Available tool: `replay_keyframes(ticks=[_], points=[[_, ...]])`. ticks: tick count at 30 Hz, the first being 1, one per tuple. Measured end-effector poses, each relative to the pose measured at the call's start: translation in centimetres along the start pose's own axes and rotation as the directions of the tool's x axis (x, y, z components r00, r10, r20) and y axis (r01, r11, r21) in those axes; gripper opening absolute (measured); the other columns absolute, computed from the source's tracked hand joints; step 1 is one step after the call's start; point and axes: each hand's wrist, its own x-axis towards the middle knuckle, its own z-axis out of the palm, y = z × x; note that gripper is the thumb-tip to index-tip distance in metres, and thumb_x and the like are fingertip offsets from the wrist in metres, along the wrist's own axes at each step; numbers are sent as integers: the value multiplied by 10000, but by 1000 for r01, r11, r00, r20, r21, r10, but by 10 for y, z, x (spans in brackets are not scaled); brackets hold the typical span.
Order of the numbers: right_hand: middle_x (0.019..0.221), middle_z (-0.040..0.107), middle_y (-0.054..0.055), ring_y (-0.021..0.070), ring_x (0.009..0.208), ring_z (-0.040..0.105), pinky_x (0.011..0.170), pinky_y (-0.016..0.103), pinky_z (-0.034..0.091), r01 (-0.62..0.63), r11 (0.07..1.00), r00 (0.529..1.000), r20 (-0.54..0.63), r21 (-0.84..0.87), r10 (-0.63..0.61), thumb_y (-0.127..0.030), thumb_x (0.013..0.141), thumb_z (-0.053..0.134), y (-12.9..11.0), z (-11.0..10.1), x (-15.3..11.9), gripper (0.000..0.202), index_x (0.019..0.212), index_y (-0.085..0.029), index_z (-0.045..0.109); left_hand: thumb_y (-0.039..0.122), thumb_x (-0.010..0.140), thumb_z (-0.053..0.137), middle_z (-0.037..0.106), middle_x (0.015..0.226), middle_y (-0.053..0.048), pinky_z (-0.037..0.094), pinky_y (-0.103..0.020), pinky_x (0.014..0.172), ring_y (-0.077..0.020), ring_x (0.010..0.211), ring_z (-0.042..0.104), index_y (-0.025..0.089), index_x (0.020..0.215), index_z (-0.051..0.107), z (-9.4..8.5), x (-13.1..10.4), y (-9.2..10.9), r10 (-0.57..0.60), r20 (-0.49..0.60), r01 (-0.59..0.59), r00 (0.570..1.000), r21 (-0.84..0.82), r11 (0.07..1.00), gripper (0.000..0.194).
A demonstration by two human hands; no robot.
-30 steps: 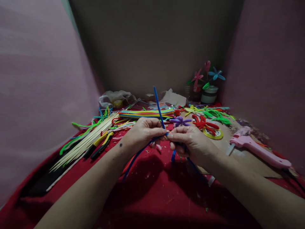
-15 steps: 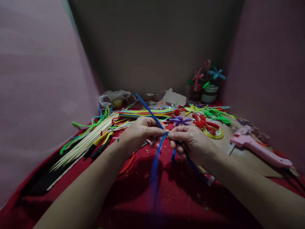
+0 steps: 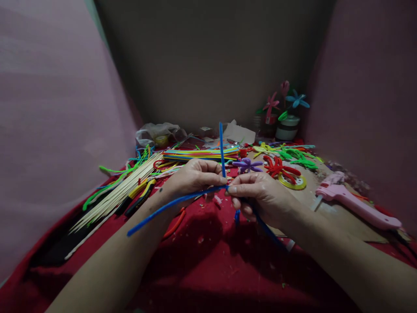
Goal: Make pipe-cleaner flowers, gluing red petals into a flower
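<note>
Bent blue fuzzy pipe-cleaner strands are held above a deep red cloth, pinched between thumb and forefinger of the left hand and of the right hand, whose fingertips nearly meet. One end stands upright at the left fingertips, a longer one slopes down across the left forearm, and another passes beneath the right wrist. Beyond the hands lie a purple fuzzy-petalled flower and a looped red pipe-cleaner shape; a pink plastic glue gun rests at right, pale thin wooden sticks at left.
</note>
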Motion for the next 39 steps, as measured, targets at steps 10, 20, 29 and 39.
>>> replay_keyframes(ticks=[10, 20, 29, 39], points=[[498, 590, -28, 54, 328, 453, 293, 160, 373, 55, 992, 990, -138, 115, -39, -207, 695, 647, 2, 7, 0, 117, 666, -154, 547, 202, 643, 659, 541, 527, 23, 354, -194, 426, -60, 419, 442, 111, 710, 627, -1, 2, -7, 63, -77, -65, 995, -26, 998, 118], [469, 572, -30, 47, 300, 426, 283, 162, 369, 32, 999, 999, -43, 20, -32, -207, 690, 640, 4, 5, -1, 142, 599, -141, 553, 209, 657, 649, 506, 498, 34, 315, -187, 439, -47, 424, 413, 115, 652, 599, -2, 1, -2, 49, -44, -47, 998, 47, 998, 107], [455, 585, -27, 49, 268, 426, 255, 148, 336, -67, 995, 984, 158, -80, 79, -166, 679, 616, -3, 1, -8, 80, 616, -126, 587, 198, 655, 655, 495, 511, 34, 305, -180, 444, -39, 430, 406, 121, 631, 550, -2, -1, 4, -64, 84, 64, 994, -2, 998, 133], [484, 578, -28, 39, 301, 420, 274, 146, 357, 13, 997, 999, -50, 75, -9, -190, 665, 641, -3, 4, -4, 131, 604, -139, 537, 197, 666, 663, 455, 496, 45, 359, -173, 416, -41, 424, 391, 113, 656, 577, -2, 0, -2, 121, -45, -125, 992, -98, 987, 121]])
